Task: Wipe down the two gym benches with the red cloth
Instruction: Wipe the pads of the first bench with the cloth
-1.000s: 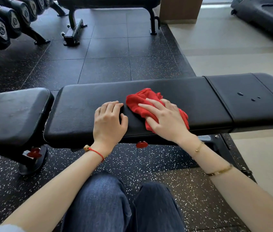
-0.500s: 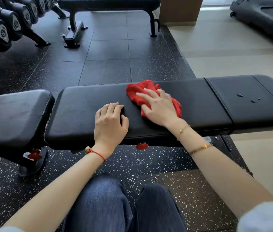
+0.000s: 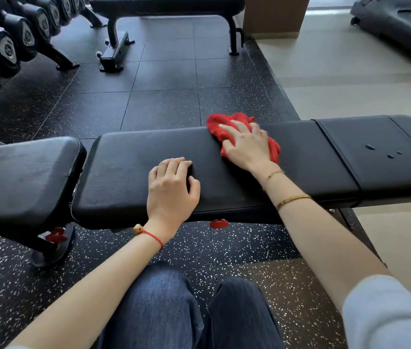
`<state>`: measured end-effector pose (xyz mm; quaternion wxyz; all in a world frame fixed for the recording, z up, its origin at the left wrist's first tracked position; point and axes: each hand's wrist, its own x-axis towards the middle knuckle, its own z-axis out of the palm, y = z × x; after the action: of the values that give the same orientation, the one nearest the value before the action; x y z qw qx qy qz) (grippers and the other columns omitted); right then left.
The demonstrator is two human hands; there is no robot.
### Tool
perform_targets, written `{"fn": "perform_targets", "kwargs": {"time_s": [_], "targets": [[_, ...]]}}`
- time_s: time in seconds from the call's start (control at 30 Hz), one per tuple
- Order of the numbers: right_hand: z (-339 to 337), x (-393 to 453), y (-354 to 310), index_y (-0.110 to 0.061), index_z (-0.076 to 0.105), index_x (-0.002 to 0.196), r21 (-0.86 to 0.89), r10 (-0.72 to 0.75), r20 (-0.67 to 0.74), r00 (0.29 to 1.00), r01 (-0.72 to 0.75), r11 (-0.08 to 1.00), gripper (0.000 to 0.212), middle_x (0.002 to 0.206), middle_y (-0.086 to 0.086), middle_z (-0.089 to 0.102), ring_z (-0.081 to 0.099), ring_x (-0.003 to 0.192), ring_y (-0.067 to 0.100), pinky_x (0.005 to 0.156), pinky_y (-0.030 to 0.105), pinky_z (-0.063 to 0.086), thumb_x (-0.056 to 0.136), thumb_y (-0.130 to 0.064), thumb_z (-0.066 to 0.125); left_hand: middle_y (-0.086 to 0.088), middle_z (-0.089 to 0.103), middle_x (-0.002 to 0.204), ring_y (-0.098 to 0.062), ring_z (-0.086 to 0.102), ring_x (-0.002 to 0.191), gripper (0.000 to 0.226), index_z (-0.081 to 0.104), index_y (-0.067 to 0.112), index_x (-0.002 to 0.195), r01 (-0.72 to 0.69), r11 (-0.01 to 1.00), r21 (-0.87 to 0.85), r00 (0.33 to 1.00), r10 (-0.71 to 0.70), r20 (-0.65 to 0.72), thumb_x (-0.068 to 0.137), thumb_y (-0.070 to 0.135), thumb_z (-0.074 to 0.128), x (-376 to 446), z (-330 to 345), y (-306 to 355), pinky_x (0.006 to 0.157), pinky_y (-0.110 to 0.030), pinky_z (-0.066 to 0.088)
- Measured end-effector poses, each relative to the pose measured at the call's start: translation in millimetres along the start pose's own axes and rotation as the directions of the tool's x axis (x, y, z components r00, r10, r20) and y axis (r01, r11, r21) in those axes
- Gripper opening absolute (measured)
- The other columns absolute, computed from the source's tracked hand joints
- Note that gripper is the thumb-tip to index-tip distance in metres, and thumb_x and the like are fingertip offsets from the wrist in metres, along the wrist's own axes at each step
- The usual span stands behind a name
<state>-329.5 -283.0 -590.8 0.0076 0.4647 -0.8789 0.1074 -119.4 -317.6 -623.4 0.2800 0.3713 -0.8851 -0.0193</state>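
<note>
Red cloth (image 3: 227, 127) lies flat under the right grip (image 3: 246, 144), fingers spread pressing it; unwiped tabletop (image 3: 313, 157) runs lengthwise rightward.

One cam only, head-worn, wide-angle; nothing shared w/ another view. Looks fwd and down from above the person's knees (image 3: 174, 311) onto the near bench (image 3: 136, 172), which runs across mid-frame, close. Forearms enter from bottom edge. Beyond the bench: floor mats (image 3: 164, 91), second bench (image 3: 169, 3) at top edge, far. Edges bow, lens distortion.
</note>
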Motion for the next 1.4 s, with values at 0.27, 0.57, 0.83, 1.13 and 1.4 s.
{"fn": "perform_targets", "kwargs": {"time_s": [0.27,0.57,0.83,1.13,1.4], "targets": [[1.8,-69.8,13.1,-0.049,0.044,0.138,0.066,-0.275,-0.053,0.960,0.279,0.958,0.050,0.149,-0.018,0.041,0.037,0.132,0.024,0.110,0.043,0.027,0.088,-0.048,0.039,-0.002,0.067,0.122,-0.024,0.058,0.116,0.036,0.068,0.014,0.115,-0.010,0.999,-0.040,1.000,0.010,0.004,0.085,0.025,0.051,1.6,0.2,-5.4,0.101,-0.041,0.042],[-12.4,4.2,62.2,-0.045,0.042,0.140,0.020,0.133,-0.005,0.991,-0.133,0.991,0.046,0.155,-0.007,0.034,0.030,0.136,0.035,0.111,0.045,0.022,0.094,-0.042,0.040,-0.002,0.067,0.120,-0.024,0.058,0.115,0.035,0.067,0.014,0.114,0.011,1.000,-0.018,1.000,-0.011,0.009,0.087,0.027,0.048,0.5,1.5,-1.1,0.100,-0.040,0.041],[-0.3,-60.5,7.9,-0.047,0.044,0.139,0.032,-0.236,-0.031,0.971,0.236,0.971,0.048,0.150,-0.013,0.040,0.036,0.132,0.029,0.110,0.042,0.025,0.092,-0.042,0.046,-0.003,0.067,0.119,-0.026,0.058,0.113,0.031,0.068,0.014,0.112,0.033,0.999,-0.024,0.999,-0.033,0.022,0.086,0.022,0.053,0.5,-0.2,1.0,0.099,-0.040,0.040],[-14.9,-78.1,95.0,-0.047,0.045,0.138,0.018,0.042,-0.110,0.993,-0.040,0.999,0.046,0.151,-0.010,0.041,0.036,0.131,0.032,0.108,0.044,0.026,0.093,-0.040,0.047,-0.003,0.067,0.121,-0.024,0.058,0.113,0.035,0.066,0.014,0.115,0.020,0.999,-0.043,0.999,-0.018,0.042,0.088,0.026,0.047,0.0,-2.9,-1.5,0.100,-0.039,0.040],[-16.0,-64.7,56.7,-0.046,0.041,0.142,0.010,0.119,-0.030,0.992,-0.119,0.993,0.047,0.155,-0.008,0.035,0.030,0.135,0.034,0.111,0.044,0.022,0.095,-0.043,0.042,-0.003,0.064,0.120,-0.025,0.055,0.114,0.036,0.063,0.014,0.114,0.008,0.999,-0.031,0.999,-0.007,0.051,0.088,0.031,0.044,0.9,-1.6,0.0,0.100,-0.040,0.039]]}}
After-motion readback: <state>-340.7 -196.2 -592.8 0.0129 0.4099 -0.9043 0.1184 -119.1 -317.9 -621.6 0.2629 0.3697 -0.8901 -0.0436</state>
